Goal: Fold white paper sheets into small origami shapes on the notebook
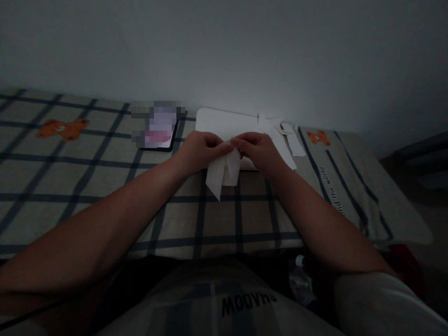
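Between my two hands is a folded strip of white paper [224, 171], its two loose ends hanging down toward me. My left hand [200, 148] pinches it at the top from the left, thumb stretched along it. From the right, my right hand [255, 145] pinches the same top part, fingertips meeting those of the left. Fingers hide the fold itself. Behind the hands lies a pad of lined paper [224, 121]. Just right of it are loose cut or torn white paper pieces [276, 126], some curled.
A checked cloth [105, 172] with orange bear prints covers the table, which meets a plain wall [210, 51]. A phone [161, 128] with a lit, blurred screen lies left of the pad. Below the front edge, a clear plastic bottle [301, 282] with a white cap stands near my body.
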Tool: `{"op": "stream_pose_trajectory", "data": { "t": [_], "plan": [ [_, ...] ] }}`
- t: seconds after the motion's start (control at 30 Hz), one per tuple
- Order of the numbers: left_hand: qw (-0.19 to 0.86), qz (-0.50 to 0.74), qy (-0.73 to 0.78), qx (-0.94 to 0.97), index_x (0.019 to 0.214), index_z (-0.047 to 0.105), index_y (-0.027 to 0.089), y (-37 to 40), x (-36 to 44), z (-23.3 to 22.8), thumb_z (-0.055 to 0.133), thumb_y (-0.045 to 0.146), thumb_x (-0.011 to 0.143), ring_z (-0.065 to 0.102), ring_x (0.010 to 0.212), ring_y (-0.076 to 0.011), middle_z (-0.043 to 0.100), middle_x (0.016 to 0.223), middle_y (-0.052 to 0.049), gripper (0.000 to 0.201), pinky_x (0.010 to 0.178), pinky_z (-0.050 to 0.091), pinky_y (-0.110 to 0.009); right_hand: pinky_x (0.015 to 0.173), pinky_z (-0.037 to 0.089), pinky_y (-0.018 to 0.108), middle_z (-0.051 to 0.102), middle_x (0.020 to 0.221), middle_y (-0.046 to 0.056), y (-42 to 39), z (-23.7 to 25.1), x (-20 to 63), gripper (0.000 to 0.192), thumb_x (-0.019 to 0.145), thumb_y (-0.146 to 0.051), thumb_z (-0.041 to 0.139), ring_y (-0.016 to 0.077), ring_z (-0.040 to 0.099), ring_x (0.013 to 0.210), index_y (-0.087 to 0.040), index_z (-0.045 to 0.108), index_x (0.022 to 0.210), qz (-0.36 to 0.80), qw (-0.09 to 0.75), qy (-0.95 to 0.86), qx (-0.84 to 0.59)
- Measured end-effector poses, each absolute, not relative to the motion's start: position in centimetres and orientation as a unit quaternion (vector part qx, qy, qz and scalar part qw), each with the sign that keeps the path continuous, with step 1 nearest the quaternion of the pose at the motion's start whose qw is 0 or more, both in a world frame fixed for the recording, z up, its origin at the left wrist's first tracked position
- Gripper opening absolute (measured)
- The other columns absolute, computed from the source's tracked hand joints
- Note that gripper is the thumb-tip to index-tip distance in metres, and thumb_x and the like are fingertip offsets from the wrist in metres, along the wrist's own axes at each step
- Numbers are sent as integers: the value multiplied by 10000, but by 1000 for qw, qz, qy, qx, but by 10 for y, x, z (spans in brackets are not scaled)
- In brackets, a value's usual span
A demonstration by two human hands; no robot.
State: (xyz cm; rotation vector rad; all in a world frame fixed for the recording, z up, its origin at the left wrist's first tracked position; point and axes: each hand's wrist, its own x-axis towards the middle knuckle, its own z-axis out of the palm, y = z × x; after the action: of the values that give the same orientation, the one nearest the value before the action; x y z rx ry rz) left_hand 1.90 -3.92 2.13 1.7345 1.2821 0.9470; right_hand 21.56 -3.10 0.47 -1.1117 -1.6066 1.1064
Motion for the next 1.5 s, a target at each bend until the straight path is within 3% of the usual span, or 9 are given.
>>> {"op": "stream_pose_trajectory", "data": {
  "t": [0.3,0.4,0.53,0.8,0.93,1.1,1.5],
  "plan": [
    [364,357,493,705,650,747,189,-37,19,21,778,435,786,513,555,-129,649,585,-12,284,491,314,-254,628,506,263,640,710,-17,-31,4,212,248,836,-446,733,115,582,660,-203,691,806,479,456,-615,-431],
    [373,393,506,671,691,756,187,-35,18,20,774,434,788,544,581,-136,679,630,-19,266,503,344,-248,625,525,260,685,766,0,-30,4,214,314,826,-514,748,121,609,683,-203,716,864,497,427,-618,-435],
    [389,435,514,628,741,760,181,-34,19,20,770,401,783,556,597,-132,688,666,-17,224,531,388,-242,607,510,261,673,699,3,-31,5,217,354,792,-530,793,115,592,625,-184,724,824,504,381,-635,-445],
    [486,384,532,577,720,709,170,-29,19,15,772,405,727,547,526,-127,644,622,-8,243,482,384,-230,603,492,263,643,664,-16,-27,6,220,273,803,-432,792,97,569,590,-169,721,818,453,453,-623,-450],
    [445,362,545,611,685,684,165,-30,18,18,751,370,721,521,526,-114,609,593,6,219,480,351,-217,607,514,258,683,729,-7,-24,2,221,280,774,-432,811,99,591,618,-178,730,857,499,443,-599,-442],
    [362,338,558,666,596,637,158,-34,17,27,731,337,741,456,509,-95,542,534,23,249,473,294,-220,570,510,247,666,675,-1,-27,2,218,298,736,-447,842,103,589,595,-177,720,767,555,405,-556,-467],
    [436,351,543,626,718,737,162,-25,15,14,765,303,689,560,546,-125,670,633,-9,147,487,387,-221,574,491,247,658,663,-10,-26,2,216,308,706,-433,860,97,575,591,-178,688,722,530,447,-563,-450]
  ]
}}
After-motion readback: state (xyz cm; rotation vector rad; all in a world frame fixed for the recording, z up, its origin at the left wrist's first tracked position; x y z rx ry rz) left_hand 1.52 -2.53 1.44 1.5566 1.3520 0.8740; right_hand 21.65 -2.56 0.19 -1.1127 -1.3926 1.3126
